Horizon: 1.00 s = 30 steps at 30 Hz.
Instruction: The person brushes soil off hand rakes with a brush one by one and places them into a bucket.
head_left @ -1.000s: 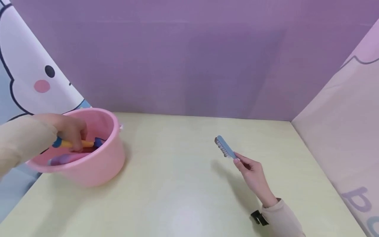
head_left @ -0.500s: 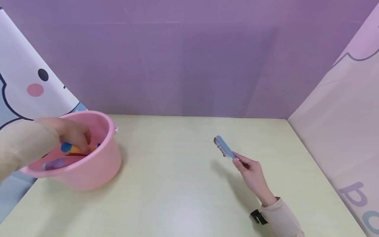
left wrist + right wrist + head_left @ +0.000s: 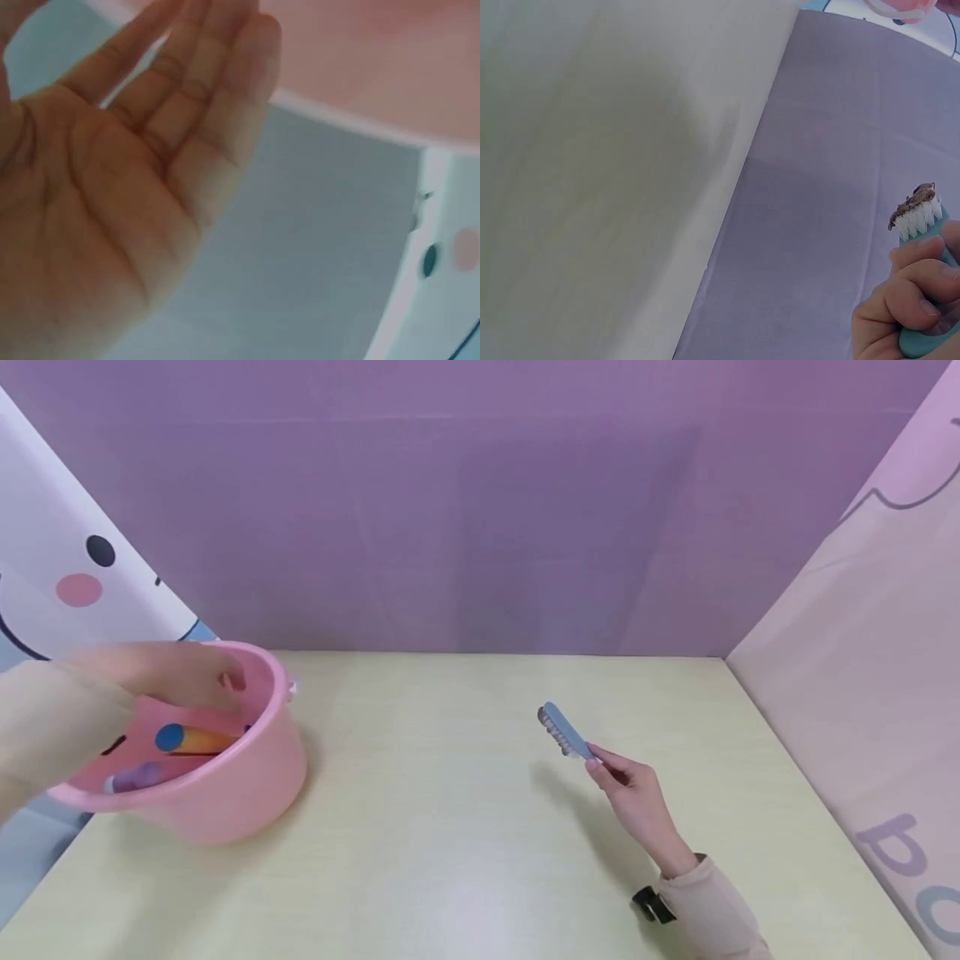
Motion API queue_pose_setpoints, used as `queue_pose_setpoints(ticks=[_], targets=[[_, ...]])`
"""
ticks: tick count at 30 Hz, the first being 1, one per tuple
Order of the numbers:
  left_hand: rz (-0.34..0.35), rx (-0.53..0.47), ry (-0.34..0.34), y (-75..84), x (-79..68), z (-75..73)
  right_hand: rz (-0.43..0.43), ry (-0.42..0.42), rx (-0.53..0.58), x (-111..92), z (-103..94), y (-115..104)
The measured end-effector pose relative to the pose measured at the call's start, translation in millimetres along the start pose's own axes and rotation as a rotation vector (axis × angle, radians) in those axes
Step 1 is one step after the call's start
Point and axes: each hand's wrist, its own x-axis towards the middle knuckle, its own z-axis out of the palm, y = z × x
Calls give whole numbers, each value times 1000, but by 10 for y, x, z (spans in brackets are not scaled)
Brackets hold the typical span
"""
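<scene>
My right hand point(image 3: 641, 810) pinches a light-blue brush point(image 3: 566, 731) by its handle, above the table. In the right wrist view brown matter clings to the tips of the brush's white bristles point(image 3: 921, 219). My left hand point(image 3: 176, 675) is over the pink bucket point(image 3: 247, 793), blurred, with no object in its grasp. The left wrist view shows its palm and extended fingers point(image 3: 240, 97) by the bucket's rim. Inside the bucket lie a yellow-orange handle-like thing point(image 3: 202, 741) with a blue end and a purple thing point(image 3: 142, 775); the rest of them is hidden.
The bucket stands at the left on a pale table point(image 3: 420, 827). A purple backdrop point(image 3: 525, 527) rises behind the table. Printed panels flank it, with a cartoon face panel point(image 3: 45, 543) at left and a pale pink panel point(image 3: 885, 652) at right.
My left hand has let go of the yellow-orange thing in the bucket and lifted slightly above it. The right hand and brush have hardly moved; the head view has shifted slightly.
</scene>
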Motion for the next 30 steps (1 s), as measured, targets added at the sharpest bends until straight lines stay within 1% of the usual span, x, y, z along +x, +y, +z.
queue_pose_setpoints(ticks=[4,8,10,11,13,14,16,18,21,23,24,25,27,30], targets=[[52,144,194,165,-145,-23,-18,7,-15,42,-19,-2],[75,218,346,414,-294,2,-34,20,-32,81,-50,-33],[67,276,413,557,-369,50,-35,21,-34,94,-67,-52],[71,301,460,630,-399,98,-35,21,-35,98,-74,-59],[125,362,593,749,-445,227,-32,19,-37,104,-86,-69],[144,395,641,816,-460,296,-27,15,-37,107,-92,-72],[203,400,736,935,-479,453,-21,10,-41,112,-104,-71],[272,375,815,1032,-469,591,-20,12,-55,117,-119,-67],[361,266,847,1161,-365,749,-19,29,-83,122,-150,-53],[423,207,844,1211,-240,836,-13,34,-98,131,-170,-31],[444,180,831,1224,-167,877,-8,31,-104,139,-179,-18],[460,149,815,1231,-87,917,2,22,-108,149,-187,-7],[460,89,763,1228,74,993,35,-20,-104,177,-205,19],[458,-4,704,1185,327,1097,121,-108,-54,233,-230,53]])
